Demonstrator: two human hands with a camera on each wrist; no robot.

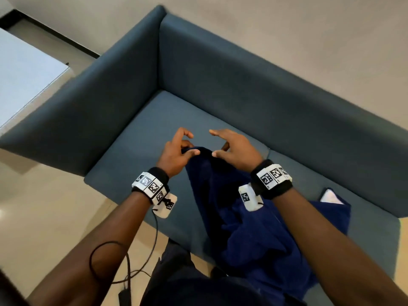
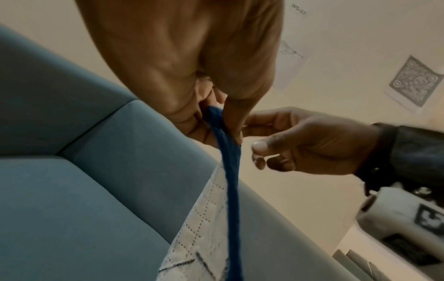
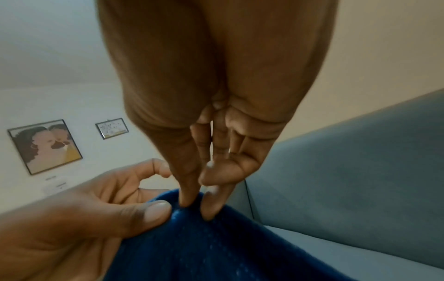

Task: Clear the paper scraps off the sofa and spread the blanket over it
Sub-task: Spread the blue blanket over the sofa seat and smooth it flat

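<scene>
A dark blue blanket [image 1: 238, 217] hangs bunched from both hands above the seat of the teal sofa [image 1: 136, 138] and trails down to the lower right. My left hand [image 1: 187, 149] pinches its top edge [image 2: 216, 123] between thumb and fingers. Right beside it, my right hand [image 1: 220, 151] pinches the same edge [image 3: 197, 207], index finger stretched out. The blanket's pale checked underside [image 2: 204, 228] shows beside the blue hem, and a white patch [image 1: 331, 196] peeks out at its right fold. I see no paper scraps on the visible seat.
The sofa's armrest [image 1: 92, 91] rises at the left and its backrest [image 1: 265, 89] runs behind. A white table [image 1: 24, 71] stands beyond the armrest. A black cable [image 1: 136, 261] loops over the pale floor in front. Framed pictures [image 3: 45, 146] hang on the wall.
</scene>
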